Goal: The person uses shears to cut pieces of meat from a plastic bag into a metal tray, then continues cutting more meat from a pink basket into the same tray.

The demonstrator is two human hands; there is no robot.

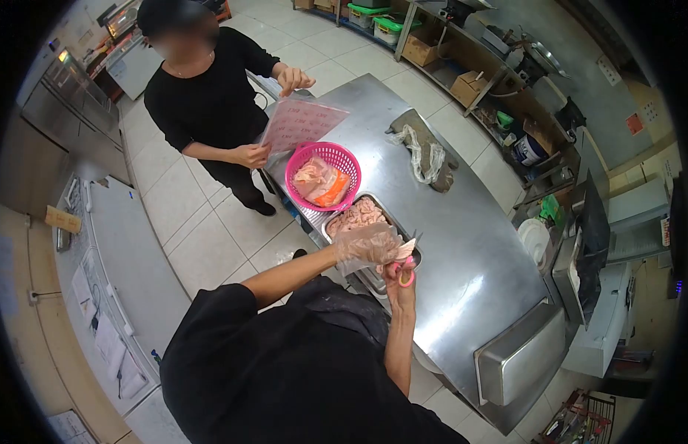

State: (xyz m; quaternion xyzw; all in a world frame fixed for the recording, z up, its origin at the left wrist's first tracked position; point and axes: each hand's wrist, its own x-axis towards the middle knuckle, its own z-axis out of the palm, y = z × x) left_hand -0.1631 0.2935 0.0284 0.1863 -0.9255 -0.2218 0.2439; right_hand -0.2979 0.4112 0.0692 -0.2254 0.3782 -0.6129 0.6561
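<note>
While held above the near end of a rectangular stainless-steel tray (415, 257), pinched as a soft, pale pink piece of raw meat (406, 251) in the left hand (367, 249), seen through a loose, wrinkled, clear plastic glove with fingers closed. Right beside it, in the right hand (400, 277), with fingers curled around rounded plastic handles: pink-handled metal scissors (408, 278), slim blades pointing up and away. Heaped inside the tray, moist, irregular pale pink meat pieces (358, 216). Just beyond, in a round, bright pink perforated plastic basket (292, 181), glossy, clear plastic packs of pale meat (323, 180), one with a bold orange patch. Beneath all this, a smooth, brushed stainless-steel table (440, 244). Across it, crumpled clear plastic (421, 154) over a limp grey-brown cloth-like item (440, 166); at the near right corner, a deep, rectangular stainless-steel pan (523, 355) with rounded corners. Beside the basket, in the hands of a person in black (207, 100), a flat, shiny sheet (303, 124) with repeated reddish lettering, too small to read surely. Farther right, on a white bucket (529, 150), white lettering on dark blue, also not surely legible.
</note>
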